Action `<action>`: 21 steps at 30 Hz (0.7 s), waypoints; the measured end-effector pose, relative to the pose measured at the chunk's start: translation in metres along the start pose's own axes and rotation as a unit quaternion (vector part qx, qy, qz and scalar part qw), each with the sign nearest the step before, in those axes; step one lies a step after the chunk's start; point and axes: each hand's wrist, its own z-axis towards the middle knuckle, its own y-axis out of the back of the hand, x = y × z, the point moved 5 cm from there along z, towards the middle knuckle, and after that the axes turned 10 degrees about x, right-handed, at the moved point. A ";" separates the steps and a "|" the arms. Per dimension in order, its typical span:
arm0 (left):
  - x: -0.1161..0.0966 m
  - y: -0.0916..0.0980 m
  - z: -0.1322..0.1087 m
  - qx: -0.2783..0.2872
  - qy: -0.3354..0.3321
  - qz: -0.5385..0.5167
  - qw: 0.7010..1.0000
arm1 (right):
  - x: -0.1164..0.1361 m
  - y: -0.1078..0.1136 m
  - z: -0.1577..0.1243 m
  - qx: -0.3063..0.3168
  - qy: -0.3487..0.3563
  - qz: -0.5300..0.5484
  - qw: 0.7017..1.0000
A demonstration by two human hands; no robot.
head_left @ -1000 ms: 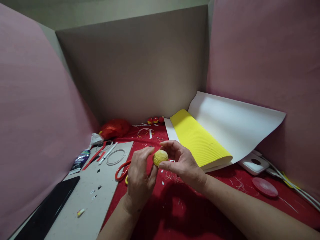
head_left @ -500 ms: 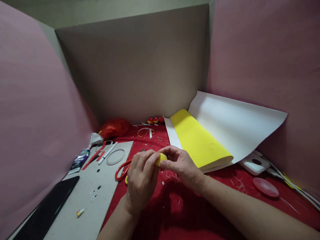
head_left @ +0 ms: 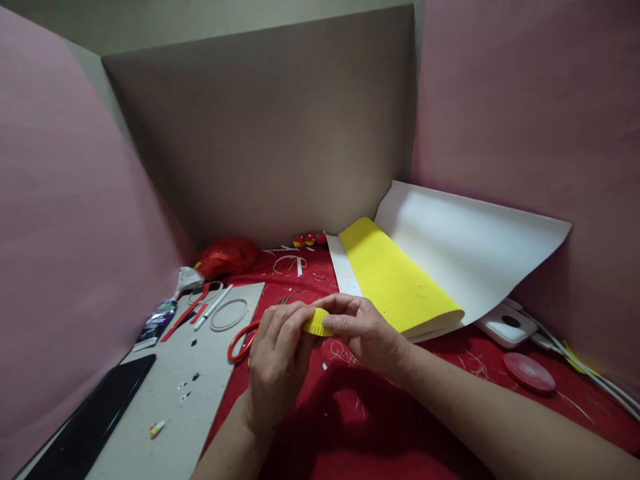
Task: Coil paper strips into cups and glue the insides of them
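Observation:
Between my two hands is a small curved piece of yellow corrugated paper (head_left: 316,323), its ridges facing me. My left hand (head_left: 281,353) has its fingers closed round the left side of the piece and hides part of it. From the right, my right hand (head_left: 367,330) pinches the other side between thumb and fingers. Both hands are above the red cloth. Just behind my left hand lie red-handled scissors (head_left: 240,343), their grip partly covered by the hand. A larger sheet of yellow corrugated paper (head_left: 400,280) rests folded over beyond my right hand.
A grey board (head_left: 165,400) at left carries a white pen (head_left: 213,307), a ring (head_left: 229,315), red strips and a black phone-like slab (head_left: 95,420). A glue tube (head_left: 159,320) lies by the left wall. At right are a white device (head_left: 505,325) and a pink disc (head_left: 529,372).
More of the yellow piece shows between my hands now, and its ridged side is turned toward me. My left hand has shifted slightly left; the view has moved a little.

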 end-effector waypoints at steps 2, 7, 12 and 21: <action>0.000 0.000 0.000 -0.002 -0.004 -0.004 1.000 | 0.001 0.000 0.000 -0.006 -0.004 0.001 1.000; -0.001 0.001 0.001 -0.002 -0.002 -0.025 1.000 | 0.002 -0.001 0.001 -0.004 -0.002 0.002 1.000; -0.002 0.002 0.002 -0.007 0.004 -0.042 0.999 | 0.003 -0.002 0.001 -0.004 0.001 -0.010 1.000; 0.003 -0.002 -0.001 -0.001 0.013 -0.040 0.999 | 0.001 0.003 0.001 -0.015 0.012 -0.022 1.000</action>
